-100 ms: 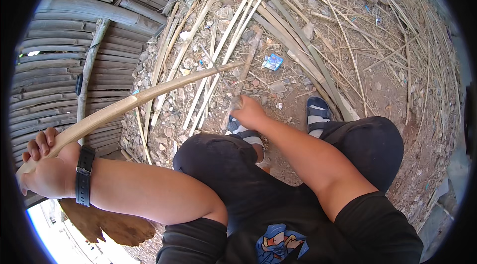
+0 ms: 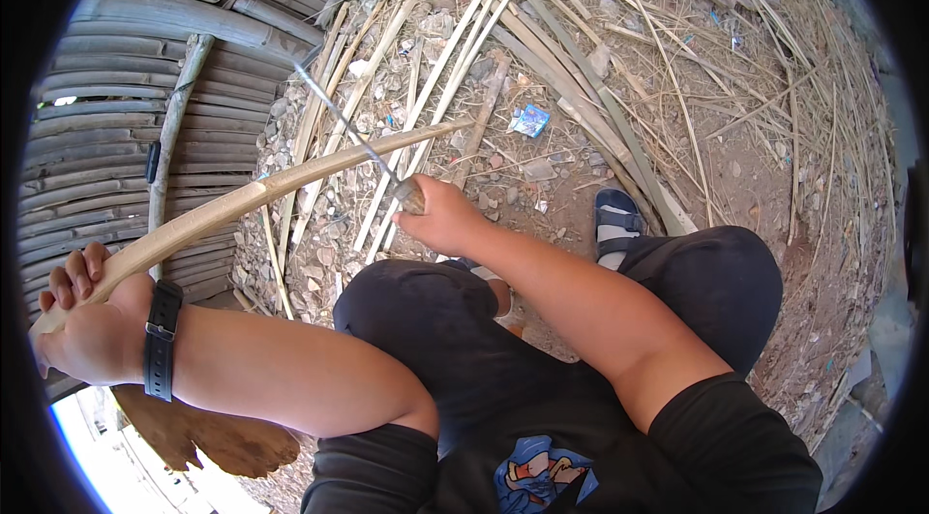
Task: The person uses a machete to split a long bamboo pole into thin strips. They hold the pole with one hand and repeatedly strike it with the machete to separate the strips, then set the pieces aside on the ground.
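My left hand (image 2: 92, 306) is closed around the near end of a long pale bamboo strip (image 2: 223, 214), at the far left. The strip slants away to the right, its far tip above the ground in the middle. In my right hand (image 2: 440, 217) is the wooden handle of a long knife (image 2: 353, 134). Its thin blade points up and to the left and crosses the strip near its far part; whether blade and strip touch, I cannot tell.
A slatted bamboo wall (image 2: 116, 136) rises on the left. Several split bamboo strips (image 2: 450, 78) lie on the stony ground ahead, with straw to the right. A blue wrapper (image 2: 530, 121) lies beyond my sandalled feet (image 2: 617, 224). A brown jagged sheet (image 2: 218, 432) is at lower left.
My right hand has moved left and slightly up with the knife, and the blade has swung up-left across the strip. My left hand and the bamboo strip have barely shifted.
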Tool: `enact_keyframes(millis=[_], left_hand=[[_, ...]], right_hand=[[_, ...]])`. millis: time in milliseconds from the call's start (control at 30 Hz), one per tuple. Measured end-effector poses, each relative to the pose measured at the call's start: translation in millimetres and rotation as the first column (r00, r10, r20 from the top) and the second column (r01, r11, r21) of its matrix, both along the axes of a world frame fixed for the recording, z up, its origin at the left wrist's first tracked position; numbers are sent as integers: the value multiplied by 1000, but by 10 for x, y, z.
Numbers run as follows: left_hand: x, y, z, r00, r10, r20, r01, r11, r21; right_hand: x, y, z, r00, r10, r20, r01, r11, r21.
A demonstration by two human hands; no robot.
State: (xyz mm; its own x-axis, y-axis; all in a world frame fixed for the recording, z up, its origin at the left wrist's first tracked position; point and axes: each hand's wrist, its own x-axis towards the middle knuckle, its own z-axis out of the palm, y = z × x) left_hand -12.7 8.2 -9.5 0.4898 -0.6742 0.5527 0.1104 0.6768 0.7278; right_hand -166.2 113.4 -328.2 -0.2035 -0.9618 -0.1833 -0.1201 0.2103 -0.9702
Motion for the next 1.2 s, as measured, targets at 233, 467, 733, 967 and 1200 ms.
enact_keyframes(millis=[233, 467, 733, 967, 1200], left_hand=[[3, 13, -8, 1000, -24, 3, 24, 999, -40], [55, -19, 21, 999, 2, 36, 0, 999, -44], [21, 43, 32, 998, -47, 43, 49, 997, -57], [-28, 36, 18, 998, 5, 60, -2, 999, -52], [252, -43, 0, 979, -194, 55, 198, 976, -94]], right_hand=[[-63, 187, -675, 995, -52, -81, 63, 989, 135], [18, 9, -245, 995, -77, -59, 83, 990, 111], [46, 146, -613, 992, -79, -102, 88, 993, 83], [33, 429, -1124, 965, -173, -195, 227, 924, 306], [35, 145, -472, 990, -11, -143, 19, 998, 53]])
